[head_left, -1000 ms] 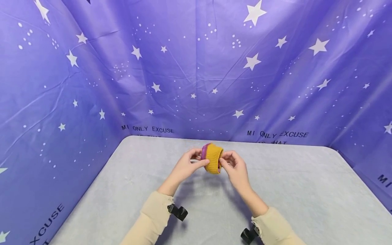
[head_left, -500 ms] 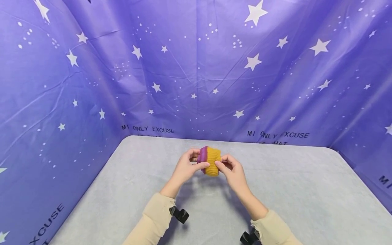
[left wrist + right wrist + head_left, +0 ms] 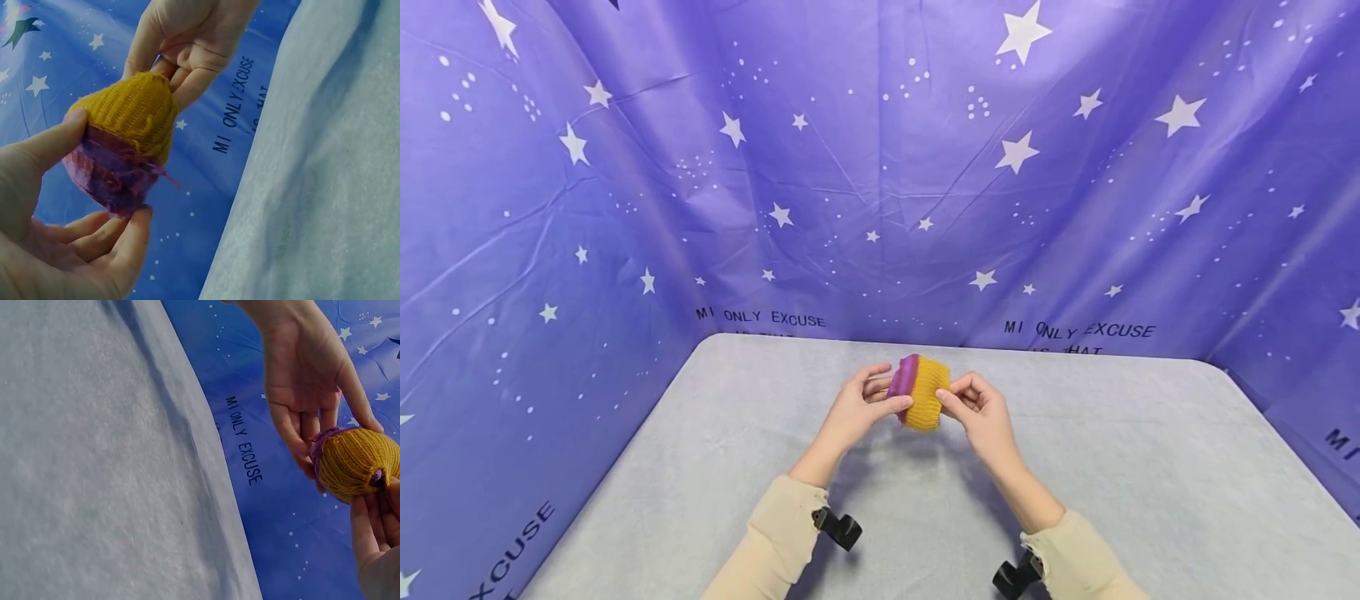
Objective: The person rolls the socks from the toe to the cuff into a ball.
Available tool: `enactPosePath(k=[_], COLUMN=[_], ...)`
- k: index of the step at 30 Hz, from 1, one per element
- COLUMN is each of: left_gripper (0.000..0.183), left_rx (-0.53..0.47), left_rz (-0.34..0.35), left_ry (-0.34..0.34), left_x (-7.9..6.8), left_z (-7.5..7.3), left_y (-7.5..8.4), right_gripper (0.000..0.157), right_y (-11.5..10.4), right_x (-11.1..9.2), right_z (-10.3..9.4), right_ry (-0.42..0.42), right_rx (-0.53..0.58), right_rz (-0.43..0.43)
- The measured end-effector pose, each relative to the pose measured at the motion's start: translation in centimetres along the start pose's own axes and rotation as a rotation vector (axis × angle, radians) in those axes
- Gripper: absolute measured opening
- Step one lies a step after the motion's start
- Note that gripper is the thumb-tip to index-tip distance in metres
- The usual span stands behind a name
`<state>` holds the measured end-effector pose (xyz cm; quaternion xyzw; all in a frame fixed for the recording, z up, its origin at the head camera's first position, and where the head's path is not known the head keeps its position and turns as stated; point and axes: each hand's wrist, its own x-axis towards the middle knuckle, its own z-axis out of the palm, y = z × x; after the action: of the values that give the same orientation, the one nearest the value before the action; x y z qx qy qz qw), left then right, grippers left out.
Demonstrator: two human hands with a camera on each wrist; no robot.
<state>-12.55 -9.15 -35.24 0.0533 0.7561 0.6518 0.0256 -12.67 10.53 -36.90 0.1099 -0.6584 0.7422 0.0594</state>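
A rolled-up knitted sock (image 3: 931,393), mustard-yellow ribbed on one half and purple on the other, is held above the table between both hands. My left hand (image 3: 850,408) holds its purple side, thumb on the near face and fingertips behind; in the left wrist view, loose threads hang from the purple part (image 3: 115,172). My right hand (image 3: 988,417) pinches the edge of the yellow cuff between thumb and fingers. In the right wrist view, a bit of purple shows inside the gathered yellow opening (image 3: 378,477).
A pale grey table (image 3: 737,375) with rounded far corners lies beneath the hands. Purple-blue cloth (image 3: 880,167) printed with white stars and lettering hangs behind it and along both sides. Small black cameras (image 3: 847,532) are strapped at both sleeve cuffs.
The yellow cuff's opening, facing right a second ago, has been turned and narrowed at my right fingers. More of the purple side shows now. Both hands have stayed in nearly the same place.
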Motion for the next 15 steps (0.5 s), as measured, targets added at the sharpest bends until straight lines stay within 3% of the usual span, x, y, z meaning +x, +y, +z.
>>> enactPosePath(k=[9, 15], left_gripper=[0.056, 0.052], left_rx=[-0.008, 0.04], left_rz=[0.007, -0.026], left_ry=[-0.056, -0.041], left_x=[0.5, 1.6], left_z=[1.2, 1.8], left_y=[0.6, -0.1], right_gripper=[0.017, 0.011], right_y=[-0.1, 0.0], right_x=[0.2, 1.1], right_z=[-1.2, -2.2], right_ry=[-0.021, -0.039], right_rx=[-0.106, -0.089], right_rz=[-0.014, 0.081])
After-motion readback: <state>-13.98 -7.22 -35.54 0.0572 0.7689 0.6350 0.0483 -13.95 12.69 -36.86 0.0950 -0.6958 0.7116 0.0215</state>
